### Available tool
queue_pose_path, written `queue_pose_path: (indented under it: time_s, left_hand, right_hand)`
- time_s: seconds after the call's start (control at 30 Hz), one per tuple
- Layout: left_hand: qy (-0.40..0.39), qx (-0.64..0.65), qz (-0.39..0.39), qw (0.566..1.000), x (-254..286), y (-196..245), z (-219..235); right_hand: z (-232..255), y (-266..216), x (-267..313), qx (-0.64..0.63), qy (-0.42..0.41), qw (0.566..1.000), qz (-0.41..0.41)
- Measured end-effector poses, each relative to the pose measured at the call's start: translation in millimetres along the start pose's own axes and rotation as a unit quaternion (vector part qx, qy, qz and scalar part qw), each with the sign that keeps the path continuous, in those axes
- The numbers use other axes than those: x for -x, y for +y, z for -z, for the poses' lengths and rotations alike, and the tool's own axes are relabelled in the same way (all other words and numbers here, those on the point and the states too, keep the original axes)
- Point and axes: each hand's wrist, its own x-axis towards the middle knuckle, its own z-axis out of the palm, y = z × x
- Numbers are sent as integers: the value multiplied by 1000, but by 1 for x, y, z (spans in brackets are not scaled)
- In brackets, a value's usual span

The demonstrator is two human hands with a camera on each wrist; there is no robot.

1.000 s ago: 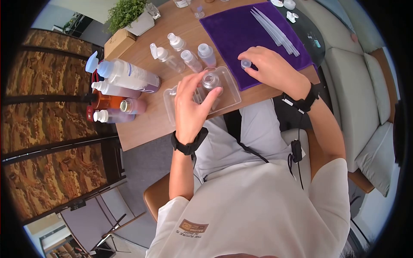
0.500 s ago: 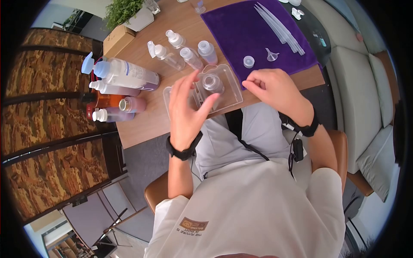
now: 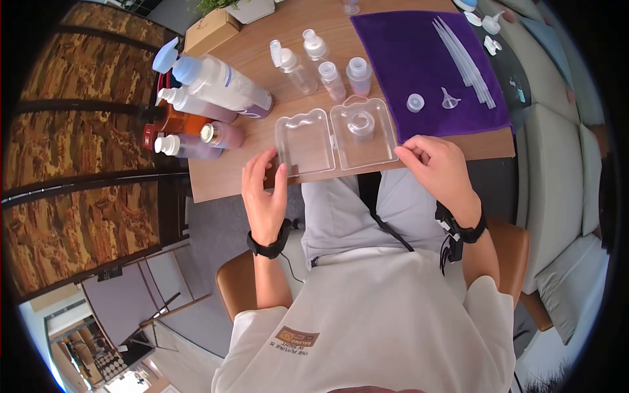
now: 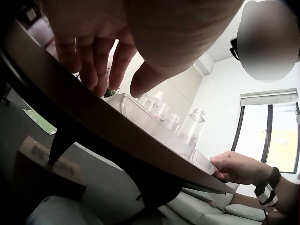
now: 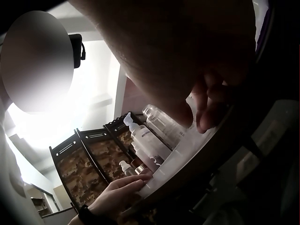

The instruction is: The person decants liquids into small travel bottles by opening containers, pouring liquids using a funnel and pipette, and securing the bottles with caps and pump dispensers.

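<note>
A hinged clear plastic case (image 3: 301, 171) lies unfolded at the table's front edge. An uncapped clear bottle (image 3: 360, 126) stands in its right half, and the left half holds nothing. My left hand (image 3: 260, 196), fingers loosely bent and holding nothing, is at the case's left side. At the front right corner is my right hand (image 3: 442, 171), its thumb tip right at the rim and its other fingers loosely curled. On the purple cloth (image 3: 400, 52) lie a small whitish cap (image 3: 415, 103) and a little clear funnel (image 3: 450, 99).
Behind the case stand several small bottles, including a pink one (image 3: 332, 82) and a bluish one (image 3: 359, 77). A big pump bottle (image 3: 226, 85) and other filled bottles crowd the left. Several translucent tapered tubes (image 3: 466, 62) lie on the cloth; a cardboard box (image 3: 211, 29) sits behind.
The right hand set the cap down on the cloth and withdrew to the case's right corner. The left hand moved from beside the clear bottle to the case's left side. The view shifted.
</note>
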Motion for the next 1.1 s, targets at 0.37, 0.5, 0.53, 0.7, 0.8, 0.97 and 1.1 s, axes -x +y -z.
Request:
queue_pose_path:
  time_s: [0.37, 0.5, 0.53, 0.7, 0.8, 0.97, 1.1]
  left_hand:
    - [-10, 22, -9, 1000, 4, -9, -2]
    - [-21, 17, 9, 1000, 4, -7, 1]
    - [-24, 23, 17, 999, 3, -3, 2]
    - [-28, 35, 27, 999, 3, 0, 3]
    - [-29, 32, 25, 999, 2, 1, 3]
    - [-31, 29, 22, 999, 2, 1, 4]
    - [-30, 30, 23, 999, 1, 3, 4]
  right_hand:
    - [-4, -1, 3, 17, -1, 1000, -11]
    - [-5, -2, 3, 15, 0, 1000, -12]
    - [-5, -1, 3, 16, 1, 1000, -10]
    - [-5, -1, 2, 24, 0, 1000, -6]
    - [-5, -1, 2, 21, 1, 1000, -3]
    - [-5, -1, 3, 19, 2, 1000, -7]
    - [-4, -2, 2, 19, -4, 1000, -15]
